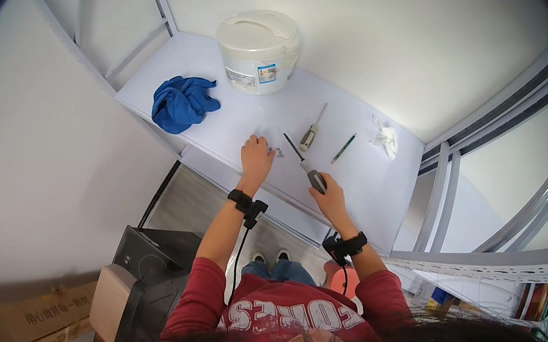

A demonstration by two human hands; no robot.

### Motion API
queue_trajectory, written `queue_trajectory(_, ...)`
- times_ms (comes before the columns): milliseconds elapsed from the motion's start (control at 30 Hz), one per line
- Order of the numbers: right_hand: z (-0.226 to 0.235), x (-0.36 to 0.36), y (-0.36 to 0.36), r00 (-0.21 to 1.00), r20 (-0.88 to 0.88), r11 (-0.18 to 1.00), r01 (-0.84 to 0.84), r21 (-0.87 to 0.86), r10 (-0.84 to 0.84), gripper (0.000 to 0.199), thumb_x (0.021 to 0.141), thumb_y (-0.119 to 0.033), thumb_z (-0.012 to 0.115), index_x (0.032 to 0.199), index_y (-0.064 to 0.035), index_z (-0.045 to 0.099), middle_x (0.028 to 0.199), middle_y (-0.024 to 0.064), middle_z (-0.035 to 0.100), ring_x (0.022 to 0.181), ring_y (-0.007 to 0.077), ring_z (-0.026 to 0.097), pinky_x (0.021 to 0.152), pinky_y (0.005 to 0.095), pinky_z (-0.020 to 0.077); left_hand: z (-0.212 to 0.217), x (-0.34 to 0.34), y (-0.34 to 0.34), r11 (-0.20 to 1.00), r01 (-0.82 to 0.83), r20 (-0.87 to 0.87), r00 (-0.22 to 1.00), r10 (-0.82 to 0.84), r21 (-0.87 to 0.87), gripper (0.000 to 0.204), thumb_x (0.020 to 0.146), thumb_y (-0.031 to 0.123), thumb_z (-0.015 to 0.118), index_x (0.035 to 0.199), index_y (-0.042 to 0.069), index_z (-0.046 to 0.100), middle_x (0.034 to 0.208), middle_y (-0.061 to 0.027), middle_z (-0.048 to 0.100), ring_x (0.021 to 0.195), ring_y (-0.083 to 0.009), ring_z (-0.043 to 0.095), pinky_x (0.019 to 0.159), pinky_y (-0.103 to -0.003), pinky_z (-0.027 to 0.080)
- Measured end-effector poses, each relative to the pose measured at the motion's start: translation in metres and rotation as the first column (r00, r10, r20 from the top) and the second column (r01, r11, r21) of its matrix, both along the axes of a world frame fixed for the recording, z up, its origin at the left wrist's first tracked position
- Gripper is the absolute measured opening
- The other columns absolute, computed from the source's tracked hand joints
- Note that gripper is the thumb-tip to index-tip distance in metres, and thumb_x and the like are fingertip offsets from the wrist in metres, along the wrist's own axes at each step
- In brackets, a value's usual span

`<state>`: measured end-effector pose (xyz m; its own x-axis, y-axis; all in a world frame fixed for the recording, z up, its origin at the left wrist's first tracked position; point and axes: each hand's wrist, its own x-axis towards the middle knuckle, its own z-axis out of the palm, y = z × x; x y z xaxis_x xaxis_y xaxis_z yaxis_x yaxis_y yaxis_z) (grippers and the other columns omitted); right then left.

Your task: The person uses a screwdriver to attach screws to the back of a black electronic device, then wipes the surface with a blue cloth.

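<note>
My right hand (332, 199) grips a screwdriver (315, 178) by its grey handle, with the dark shaft slanting up and left over the white tabletop (223, 138). Close to its tip, a few small metal pieces, apparently screws (279, 152), lie on the table. Just left of them my left hand (257, 158) rests at the surface, fingers curled and closed; whatever may be in them is hidden. A second screwdriver (309, 136), with a grey and beige handle, lies beyond the held one. To its right lies a dark green pencil (344, 148).
A white lidded rice cooker (256, 51) stands against the back wall. Left of it is a crumpled blue cloth (182, 103); a crumpled white tissue (385, 138) lies far right. Metal frame posts (438, 196) rise at both ends. A black appliance (155, 259) sits lower left, near a cardboard box (40, 313).
</note>
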<state>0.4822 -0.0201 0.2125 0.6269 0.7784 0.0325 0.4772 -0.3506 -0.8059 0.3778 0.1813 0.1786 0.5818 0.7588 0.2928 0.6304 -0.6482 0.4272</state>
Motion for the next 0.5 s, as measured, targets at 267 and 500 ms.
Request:
queue_trajectory(267,0.004,0.0,0.0,1.0,-0.01,0.997,-0.015,-0.069,0.015,0.043,0.075,-0.018,0.068,0.113,-0.0032,0.055,0.099,0.0182,0.064,0.089,0.0321,0.062,0.079,0.0365,0.0479,-0.011,0.002,0.005,0.993,0.114,0.125,0.986,-0.114,0.011,0.011,0.079,0.008,0.061,0.085,0.005,0.053,0.083,-0.0131,0.055,0.08,-0.0322,0.056,0.068,-0.043,0.045)
queue_trajectory(500,0.006,0.001,-0.004,0.999,-0.016,0.998,-0.035,-0.046,0.035,0.041,0.075,-0.018,0.068,0.111,-0.0031,0.055,0.097,0.0176,0.063,0.087,0.0326,0.062,0.077,0.0374,0.0477,-0.002,-0.004,0.004,0.988,0.153,0.171,0.974,-0.149,-0.008,0.006,0.081,0.006,0.057,0.085,0.005,0.052,0.077,-0.0126,0.058,0.074,-0.0327,0.058,0.065,-0.043,0.046)
